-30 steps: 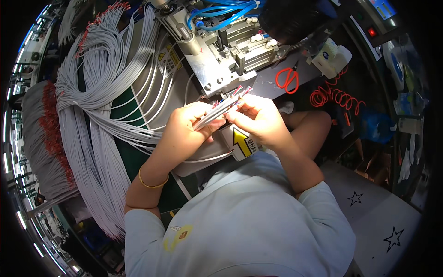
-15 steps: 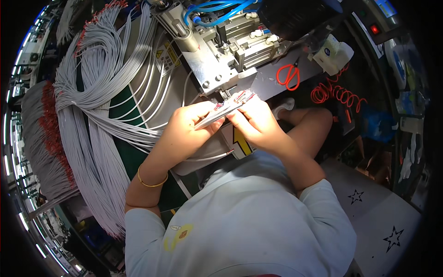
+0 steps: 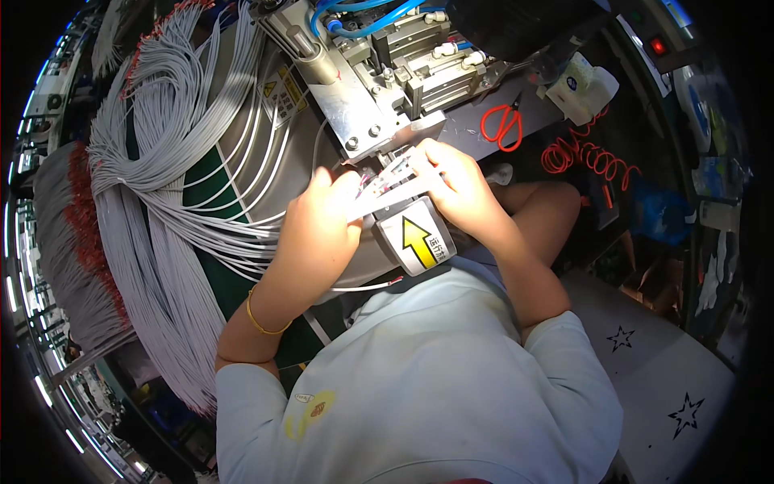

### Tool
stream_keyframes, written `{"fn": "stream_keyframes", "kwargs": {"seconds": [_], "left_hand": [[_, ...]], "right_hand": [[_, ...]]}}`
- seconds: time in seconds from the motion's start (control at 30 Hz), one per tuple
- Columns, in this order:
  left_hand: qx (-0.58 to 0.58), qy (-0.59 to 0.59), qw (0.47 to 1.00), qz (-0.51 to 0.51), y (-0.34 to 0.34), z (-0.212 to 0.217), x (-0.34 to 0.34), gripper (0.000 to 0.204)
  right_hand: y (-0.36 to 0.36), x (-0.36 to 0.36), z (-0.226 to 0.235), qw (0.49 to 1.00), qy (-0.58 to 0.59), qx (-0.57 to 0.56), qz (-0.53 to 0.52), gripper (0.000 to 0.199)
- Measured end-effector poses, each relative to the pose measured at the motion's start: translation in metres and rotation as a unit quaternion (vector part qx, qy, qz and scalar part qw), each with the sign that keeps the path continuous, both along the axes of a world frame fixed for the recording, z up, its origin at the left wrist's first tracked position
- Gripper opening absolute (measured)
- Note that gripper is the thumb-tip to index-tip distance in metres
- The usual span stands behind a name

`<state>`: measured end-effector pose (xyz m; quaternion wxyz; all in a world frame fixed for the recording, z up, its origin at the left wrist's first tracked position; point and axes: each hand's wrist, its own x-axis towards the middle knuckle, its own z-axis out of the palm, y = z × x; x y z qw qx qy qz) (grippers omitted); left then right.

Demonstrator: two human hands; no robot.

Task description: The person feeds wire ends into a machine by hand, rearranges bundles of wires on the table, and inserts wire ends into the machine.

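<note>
- Holding a slanting bundle of light grey sheathed cables (image 3: 389,199) between both hands, above a block and just in front of a machine; baring thin, partly reddish wire ends (image 3: 395,169) along the upper side, too glared to count.
- Gripping the bundle's lower end with the bare left hand (image 3: 318,214); cannot tell exactly how underneath.
- Closing the bare right hand (image 3: 455,181) narrowly over the upper end, fingers bent.
- Drawn slightly farther apart than half a second ago, with more of the block uncovered; probably means spreading or straightening the wires, with handling by hand unfinished.
- Sitting just below the bundle: a white block with a yellow arrow (image 3: 395,242).
- Facing, beyond the hands, a silver metal machine (image 3: 347,113) with blue tubes; cannot tell whether touched by the wire ends.
- Spreading leftward: a large heap of long grey cables (image 3: 145,169).
- Lying to the right, well apart: red-handled scissors (image 3: 504,127) and, farther, a red coiled hose (image 3: 564,157).
</note>
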<state>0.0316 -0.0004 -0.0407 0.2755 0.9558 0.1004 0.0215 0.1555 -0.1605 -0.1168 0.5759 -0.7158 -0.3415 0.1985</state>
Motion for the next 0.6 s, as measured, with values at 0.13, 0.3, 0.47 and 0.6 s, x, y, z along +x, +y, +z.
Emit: {"fn": "stream_keyframes", "kwargs": {"seconds": [0.13, 0.3, 0.47, 0.6], "left_hand": [[0.010, -0.011, 0.998, -0.065, -0.011, 0.004, -0.005, 0.036], [0.054, 0.000, 0.995, -0.089, -0.020, -0.002, -0.003, 0.047], [0.083, 0.001, 0.992, -0.092, -0.022, -0.003, -0.002, 0.046], [0.086, 0.001, 0.992, -0.096, -0.021, -0.006, -0.001, 0.048]], "right_hand": [[0.002, -0.001, 0.005, 0.999, -0.033, -0.022, -0.002, 0.014], [0.002, 0.002, 0.012, 0.999, -0.020, -0.046, -0.002, 0.014], [0.004, 0.004, 0.013, 0.994, -0.102, -0.034, -0.017, 0.012], [0.004, 0.005, 0.015, 0.985, -0.163, -0.047, -0.029, 0.011]]}}
